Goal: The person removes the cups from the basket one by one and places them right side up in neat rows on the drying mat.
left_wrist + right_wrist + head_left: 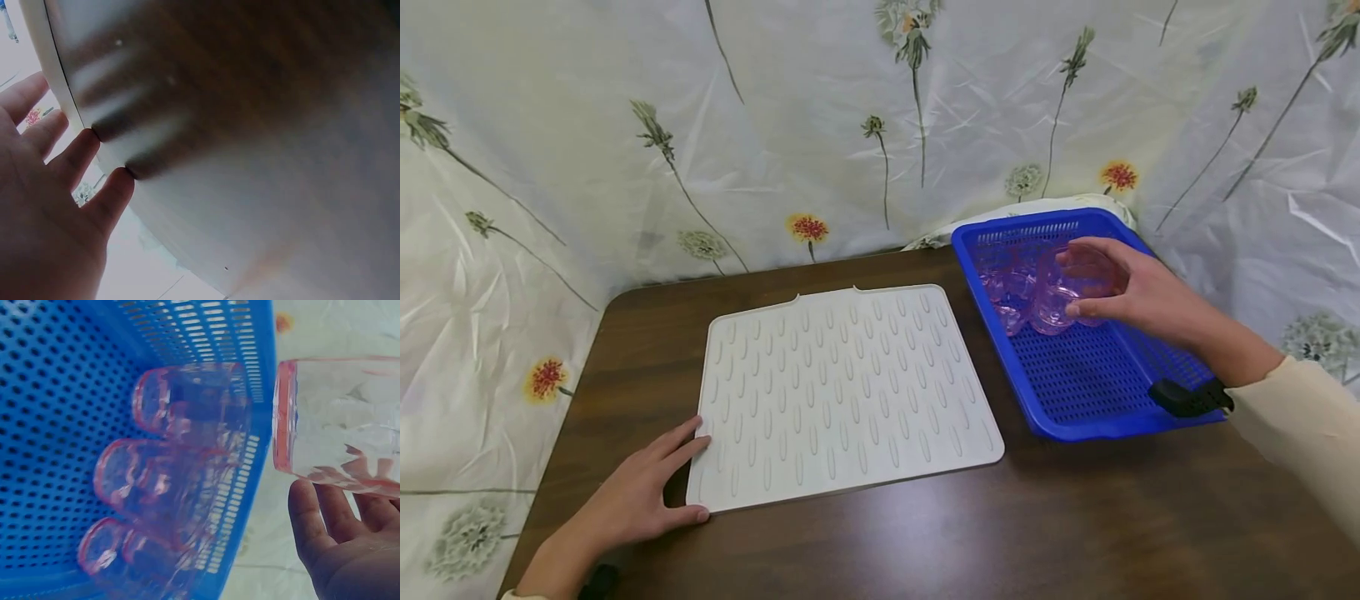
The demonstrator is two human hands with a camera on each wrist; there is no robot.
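While holding the clear pink tumbler (340,415), glass or hard plastic, in the right grip (1157,292) over the blue perforated plastic basket (1082,383), keep pressure light and even to avoid slipping on the smooth wall. Lift steadily, staying clear of the other clear pink tumblers (150,481) grouped below and to the left of that grip, and pass the basket rim before any sideways move. Thumb and fingers curved round opposite sides, spread only as wide as the tumbler. Left grip (632,500) well apart, holding nothing, with fingers extended and fingertips touching the near edge of the white rectangular ridged mat (850,392), lying flat to its right on the dark brown wooden desk (925,533); use that touch to steady, without pushing.
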